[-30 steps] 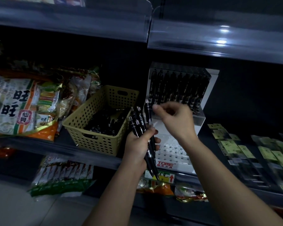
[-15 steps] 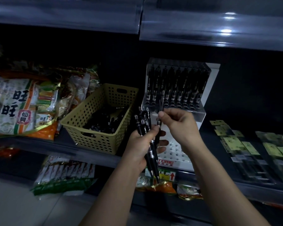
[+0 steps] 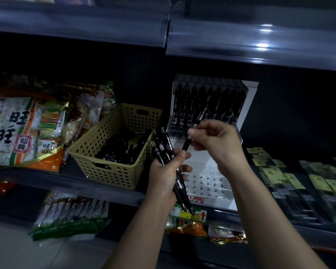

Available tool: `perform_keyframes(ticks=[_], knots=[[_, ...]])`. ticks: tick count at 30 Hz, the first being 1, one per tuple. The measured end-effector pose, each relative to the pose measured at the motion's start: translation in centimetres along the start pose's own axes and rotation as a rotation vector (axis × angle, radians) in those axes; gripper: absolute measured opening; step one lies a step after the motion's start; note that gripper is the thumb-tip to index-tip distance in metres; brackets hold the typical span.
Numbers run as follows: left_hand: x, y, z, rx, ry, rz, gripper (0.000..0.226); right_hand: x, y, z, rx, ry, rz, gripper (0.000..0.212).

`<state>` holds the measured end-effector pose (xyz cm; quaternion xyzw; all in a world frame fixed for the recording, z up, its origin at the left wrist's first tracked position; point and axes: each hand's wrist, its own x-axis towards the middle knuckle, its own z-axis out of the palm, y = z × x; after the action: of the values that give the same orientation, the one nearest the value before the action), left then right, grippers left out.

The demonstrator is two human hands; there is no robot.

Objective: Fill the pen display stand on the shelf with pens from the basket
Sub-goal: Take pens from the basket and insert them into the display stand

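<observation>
The white pen stand (image 3: 249, 101) sits on the shelf (image 3: 47, 179), just to the right of the basket (image 3: 113, 171). Its top step holds a row of black pens (image 3: 211, 101) that stand side by side. Its low step (image 3: 206, 181) at the front is white and full of little round holes, and most of the holes that show have no pen in them. In front of the stand, the right hand (image 3: 217, 140) pinches one black pen (image 3: 187, 144) between the thumb and the fingers. This pen is tilted, and its low end is just beside the left thumb. The left hand (image 3: 163, 177) is curled round a bunch of black pens (image 3: 163, 146) and holds them tight, with their tops pointing up and their tips pointing down. The basket is tan with many small holes in its walls, and more dark pens (image 3: 122, 152) lie in a heap inside it. Big snack bags (image 3: 21, 129) with bold writing lean on the shelf to the left of the basket. To the right of the stand lie flat packs with yellow-green cards (image 3: 275, 171). Below the shelf edge there is a yellow label (image 3: 188, 214), and more snack bags (image 3: 72, 214) lie on the shelf underneath.
</observation>
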<state>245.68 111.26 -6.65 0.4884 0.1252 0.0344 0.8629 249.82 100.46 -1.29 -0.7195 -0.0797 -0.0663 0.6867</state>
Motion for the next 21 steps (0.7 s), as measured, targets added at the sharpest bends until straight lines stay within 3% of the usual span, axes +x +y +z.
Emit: perform_keyframes(ticks=[5, 10, 21], knots=[[0.1, -0.2, -0.4, -0.001, 0.039, -0.056, 0.004, 1.0, -0.1, -0.3, 0.005, 0.296, -0.132, 0.011], [0.1, -0.2, -0.5, -0.014, 0.053, -0.077, 0.021, 1.5, -0.1, -0.2, -0.047, 0.487, -0.229, 0.016], [0.3, 0.1, -0.2, 0.016, 0.038, -0.125, 0.038, 2.2, 0.2, 0.5, -0.329, 0.515, -0.31, 0.013]])
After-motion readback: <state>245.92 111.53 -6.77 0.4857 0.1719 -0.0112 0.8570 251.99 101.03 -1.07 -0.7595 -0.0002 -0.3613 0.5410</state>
